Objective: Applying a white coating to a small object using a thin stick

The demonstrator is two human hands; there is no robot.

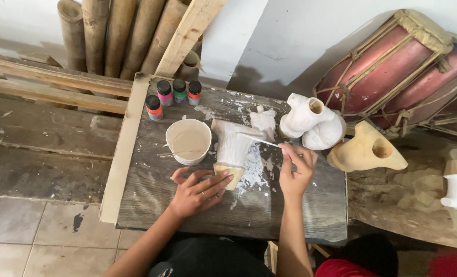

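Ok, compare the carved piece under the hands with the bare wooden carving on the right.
The white-coated wooden carving lies on the grey board, mostly painted, steadied by the left hand while the right hand brushes it. The bare tan wooden carving sits off the board, unpainted and untouched. Both are carved wood.

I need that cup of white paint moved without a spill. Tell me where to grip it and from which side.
Take the white cup around its side wall, coming from its left, probably the safest way in. It stands upright and open-topped, full of paint, with a thin stick lying across the rim, so a grip from above looks messy. The wet carved piece crowds its right, the small paint bottles stand behind.
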